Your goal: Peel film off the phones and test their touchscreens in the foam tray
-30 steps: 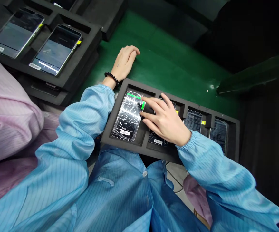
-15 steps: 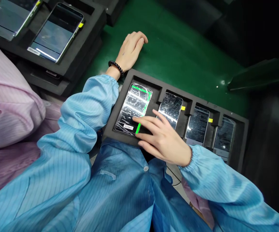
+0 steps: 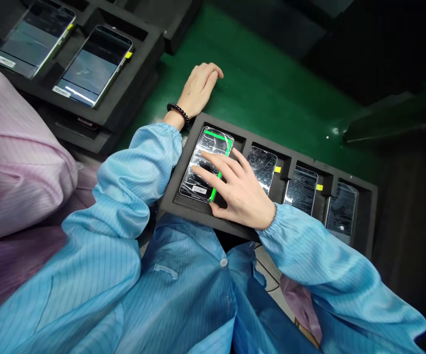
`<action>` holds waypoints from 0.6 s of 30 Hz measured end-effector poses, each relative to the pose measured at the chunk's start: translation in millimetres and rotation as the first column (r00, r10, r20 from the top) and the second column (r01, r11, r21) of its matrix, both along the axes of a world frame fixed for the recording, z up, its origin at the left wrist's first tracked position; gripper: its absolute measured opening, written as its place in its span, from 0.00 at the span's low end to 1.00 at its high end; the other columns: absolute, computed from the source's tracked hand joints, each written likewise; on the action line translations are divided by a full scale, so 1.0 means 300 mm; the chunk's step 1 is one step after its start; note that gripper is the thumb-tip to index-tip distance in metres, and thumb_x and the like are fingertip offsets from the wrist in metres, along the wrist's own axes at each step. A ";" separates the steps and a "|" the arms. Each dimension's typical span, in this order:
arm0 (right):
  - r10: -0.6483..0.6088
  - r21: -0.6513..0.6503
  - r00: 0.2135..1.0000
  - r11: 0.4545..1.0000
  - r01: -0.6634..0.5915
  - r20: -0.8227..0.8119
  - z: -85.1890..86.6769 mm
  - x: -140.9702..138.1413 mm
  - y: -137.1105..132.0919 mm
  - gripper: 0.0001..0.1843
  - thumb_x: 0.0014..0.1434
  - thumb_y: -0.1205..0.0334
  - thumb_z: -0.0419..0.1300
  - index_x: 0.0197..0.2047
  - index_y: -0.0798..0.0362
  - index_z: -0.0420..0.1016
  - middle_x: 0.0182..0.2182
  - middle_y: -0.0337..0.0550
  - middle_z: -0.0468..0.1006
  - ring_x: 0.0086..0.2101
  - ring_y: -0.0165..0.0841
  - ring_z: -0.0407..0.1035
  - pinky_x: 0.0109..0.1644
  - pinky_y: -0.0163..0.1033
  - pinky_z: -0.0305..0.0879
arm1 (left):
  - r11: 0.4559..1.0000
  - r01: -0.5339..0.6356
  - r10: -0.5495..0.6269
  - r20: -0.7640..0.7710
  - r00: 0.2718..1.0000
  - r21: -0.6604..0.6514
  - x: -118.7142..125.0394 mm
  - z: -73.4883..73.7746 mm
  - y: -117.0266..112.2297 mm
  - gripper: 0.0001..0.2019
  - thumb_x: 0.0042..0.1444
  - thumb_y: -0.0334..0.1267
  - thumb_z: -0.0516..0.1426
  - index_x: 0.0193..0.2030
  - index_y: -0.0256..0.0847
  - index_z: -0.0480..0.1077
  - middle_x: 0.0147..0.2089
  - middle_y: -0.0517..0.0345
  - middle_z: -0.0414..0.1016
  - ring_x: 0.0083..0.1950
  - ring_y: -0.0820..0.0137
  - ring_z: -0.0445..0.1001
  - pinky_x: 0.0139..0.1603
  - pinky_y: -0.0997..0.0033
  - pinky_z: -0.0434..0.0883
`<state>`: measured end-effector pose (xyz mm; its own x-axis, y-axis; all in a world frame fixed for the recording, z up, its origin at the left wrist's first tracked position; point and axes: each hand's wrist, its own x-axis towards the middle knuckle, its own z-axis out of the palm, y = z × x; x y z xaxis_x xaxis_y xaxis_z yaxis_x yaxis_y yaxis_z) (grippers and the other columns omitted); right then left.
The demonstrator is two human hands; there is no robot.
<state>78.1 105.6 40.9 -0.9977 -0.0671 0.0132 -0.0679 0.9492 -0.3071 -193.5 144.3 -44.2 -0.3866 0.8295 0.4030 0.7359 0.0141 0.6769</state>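
My right hand (image 3: pixel 235 187) is spread over the leftmost smartphone (image 3: pixel 194 183), fingers reaching across its screen; whether the fingertips press on the glass I cannot tell. That phone has a green stripe along its top and right side, wrinkled clear film and a white label near the bottom. It lies in a compartment of a dark foam tray (image 3: pixel 213 220). A second phone (image 3: pixel 264 164) with a yellow tab is partly hidden behind my right hand. Beyond the tray's far left corner, my left hand (image 3: pixel 198 88) rests on the green tabletop, fingers loosely curved, holding nothing, a black bead bracelet at the wrist.
Two more phones, one dark-screened (image 3: pixel 301 189) and one (image 3: pixel 342 209) at the far right, lie in the same tray. At upper left, stacked foam trays (image 3: pixel 139 73) hold phones (image 3: pixel 95 66). A person's pink sleeve (image 3: pixel 21 152) is close on my left. The tabletop (image 3: pixel 264 83) is green.
My right hand has moved left and up, further over the leftmost phone's screen. My left hand stays on the tabletop. The view has shifted slightly.
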 end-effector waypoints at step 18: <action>-0.235 0.235 0.972 0.943 0.235 -0.029 -0.033 -0.194 0.127 0.23 0.71 0.52 0.48 0.62 0.54 0.69 0.72 0.58 0.54 0.67 0.50 0.55 0.72 0.66 0.44 | 1.000 -0.020 0.020 -0.006 1.000 -0.009 -0.002 -0.004 0.005 0.25 0.69 0.55 0.33 0.43 0.52 0.68 0.49 0.56 0.75 0.52 0.61 0.70 0.62 0.54 0.65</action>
<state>19.8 143.7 31.2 -0.9854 0.1683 0.0258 0.1661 0.9834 -0.0736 -194.1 145.8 -45.6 -0.4006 0.8255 0.3975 0.7395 0.0352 0.6723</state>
